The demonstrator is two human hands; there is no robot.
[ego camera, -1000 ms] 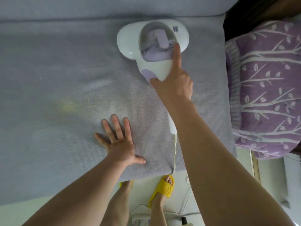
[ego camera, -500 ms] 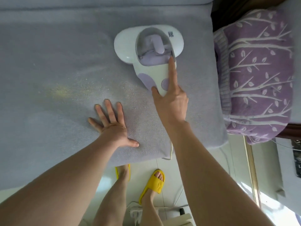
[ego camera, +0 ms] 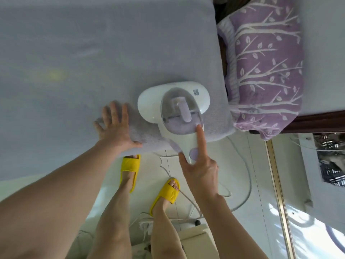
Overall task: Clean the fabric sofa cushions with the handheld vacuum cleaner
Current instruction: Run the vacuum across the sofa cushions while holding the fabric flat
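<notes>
Fingers: my right hand [ego camera: 200,171] grips handheld vacuum cleaner [ego camera: 175,113] handle, index extended; left hand [ego camera: 115,129] flat | vacuum at grey sofa cushion [ego camera: 93,62] front edge | pass nearing edge, I judge; progress unclear

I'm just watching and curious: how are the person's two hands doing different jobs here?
The left hand lies flat with fingers spread on the grey sofa cushion, holding nothing. The right hand wraps the handle of the white handheld vacuum, forefinger stretched along its top toward the clear dust cup. The left hand rests on the fabric; the right is out past the cushion's front edge. Both are bare.
</notes>
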